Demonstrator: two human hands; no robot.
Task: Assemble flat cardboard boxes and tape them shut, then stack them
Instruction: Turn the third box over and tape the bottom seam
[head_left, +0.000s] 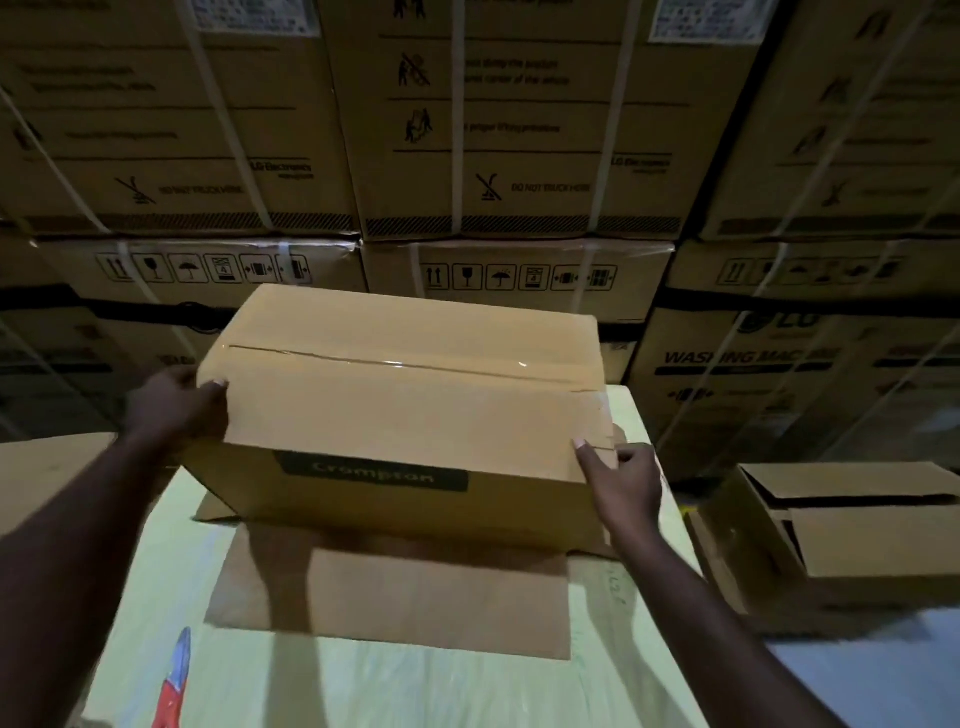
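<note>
One brown rectangular cardboard box (405, 410), upright at the middle of the table, its top flaps closed. A strip of clear glossy tape (395, 361) runs along the top seam from 9 to 3 o'clock. A black rectangular label (374, 475) reading "Crompton" sits on the near side wall.

Two hands on the box:
- left hand (174, 405), at 9 o'clock of the box, clamped on the left end, thumb over the top edge and fingers round the side;
- right hand (623, 478), at 4 o'clock of the box, pinching the near right top corner, one finger laid on the top face and the rest curled against the end wall.

One loose brown bottom flap (395, 597), lying flat on the table at 6 o'clock of the box.

One pale green table covering (363, 686), under the box.

One red-handled tool (174, 686), blurred, on the covering at 7 o'clock; its kind cannot be told.

One open brown cardboard carton (857, 540), flaps loose, off the table at 3 o'clock.

Many large brown printed shipping cartons (519, 130), stacked in rows from 9 through 12 to 3 o'clock behind the table and bound with white plastic straps (457, 114).
</note>
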